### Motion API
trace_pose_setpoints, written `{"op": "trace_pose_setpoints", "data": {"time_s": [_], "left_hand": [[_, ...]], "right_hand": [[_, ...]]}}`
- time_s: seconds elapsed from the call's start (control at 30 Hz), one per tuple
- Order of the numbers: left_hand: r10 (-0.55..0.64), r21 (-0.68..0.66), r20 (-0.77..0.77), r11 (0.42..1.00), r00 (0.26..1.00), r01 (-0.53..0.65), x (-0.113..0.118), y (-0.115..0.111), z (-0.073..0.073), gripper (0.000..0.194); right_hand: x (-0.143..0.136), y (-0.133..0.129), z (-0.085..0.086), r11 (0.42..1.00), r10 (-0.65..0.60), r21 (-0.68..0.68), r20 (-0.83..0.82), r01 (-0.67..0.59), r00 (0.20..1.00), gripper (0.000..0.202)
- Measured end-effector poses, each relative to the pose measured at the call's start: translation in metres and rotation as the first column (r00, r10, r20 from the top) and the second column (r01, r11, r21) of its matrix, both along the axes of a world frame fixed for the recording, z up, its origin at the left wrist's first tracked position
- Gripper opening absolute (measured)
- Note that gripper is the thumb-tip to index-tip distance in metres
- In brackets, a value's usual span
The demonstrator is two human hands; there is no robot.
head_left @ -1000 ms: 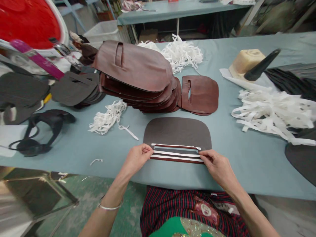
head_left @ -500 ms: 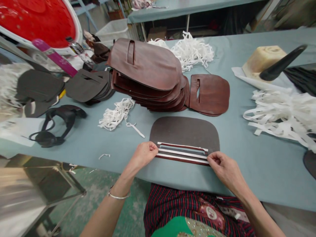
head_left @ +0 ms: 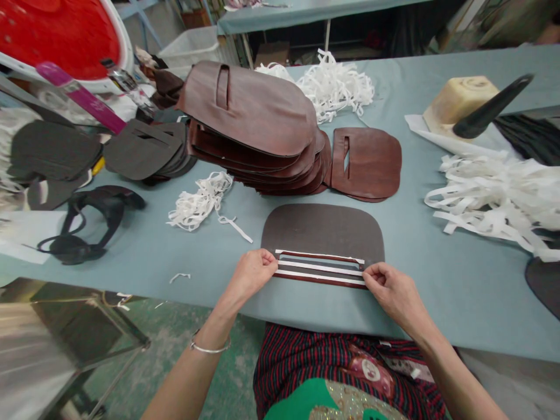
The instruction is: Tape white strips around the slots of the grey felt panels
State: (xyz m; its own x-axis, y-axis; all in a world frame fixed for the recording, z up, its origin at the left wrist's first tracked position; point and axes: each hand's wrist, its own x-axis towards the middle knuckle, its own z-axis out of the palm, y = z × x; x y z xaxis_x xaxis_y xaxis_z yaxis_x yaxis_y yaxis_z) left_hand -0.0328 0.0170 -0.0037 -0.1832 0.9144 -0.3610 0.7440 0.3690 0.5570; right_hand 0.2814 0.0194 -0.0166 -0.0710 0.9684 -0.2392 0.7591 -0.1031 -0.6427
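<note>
A dark grey-brown leather panel with rounded far corners lies on the table in front of me. Near its close edge runs a long slot, bordered by white tape strips. My left hand pinches the left end of the middle white strip, at the panel's left side. At the other end of that strip, my right hand is closed in a pinch. The strip stretches straight between the hands, just below the slot; whether it is stuck down I cannot tell. Another strip lies along the near edge.
A stack of reddish-brown slotted leather pieces stands behind the panel, with a smaller brown piece beside it. Loose white strips lie left, more strips right. Black headgear and a black-handled tool are on the table.
The whole view has shifted slightly. Both hands keep their pinch at the strip's ends, and the right hand has moved a little away from me, toward the slot.
</note>
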Motion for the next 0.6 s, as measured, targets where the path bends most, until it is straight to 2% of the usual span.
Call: {"op": "trace_pose_setpoints", "data": {"time_s": [0.1, 0.2, 0.3, 0.37, 0.43, 0.5, 0.6], "left_hand": [[-0.004, 0.013, -0.049, 1.0, 0.999, 0.004, 0.001, -0.002, -0.002, 0.011], [-0.018, 0.101, -0.114, 0.994, 0.993, 0.03, 0.001, -0.006, -0.007, 0.015], [-0.107, 0.26, -0.191, 0.953, 0.976, 0.156, 0.005, -0.012, -0.011, 0.013], [-0.164, 0.337, -0.327, 0.9, 0.931, 0.277, 0.011, -0.019, -0.012, 0.011], [-0.18, 0.349, -0.482, 0.858, 0.858, 0.376, 0.018, -0.027, -0.01, 0.017], [-0.187, 0.32, -0.583, 0.841, 0.79, 0.436, 0.025, -0.036, -0.008, 0.025], [-0.245, 0.235, -0.656, 0.832, 0.713, 0.503, 0.031, -0.048, -0.005, 0.038]], "right_hand": [[0.0, 0.0, 0.003, 1.0, -0.012, 0.014, -0.02, 0.012, 1.0, 0.018], [0.0, 0.0, 0.008, 1.0, -0.006, 0.016, -0.08, 0.008, 0.997, 0.018], [0.0, 0.0, 0.011, 1.0, -0.006, 0.02, -0.11, 0.009, 0.994, 0.018], [-0.001, 0.0, 0.01, 0.999, -0.019, 0.035, -0.097, 0.023, 0.995, 0.016], [-0.002, 0.0, 0.01, 0.998, -0.034, 0.045, -0.082, 0.038, 0.996, 0.015], [-0.003, 0.0, 0.009, 0.997, -0.04, 0.057, -0.072, 0.044, 0.997, 0.014], [-0.005, 0.0, 0.009, 0.996, -0.047, 0.069, -0.049, 0.05, 0.998, 0.012]]}}
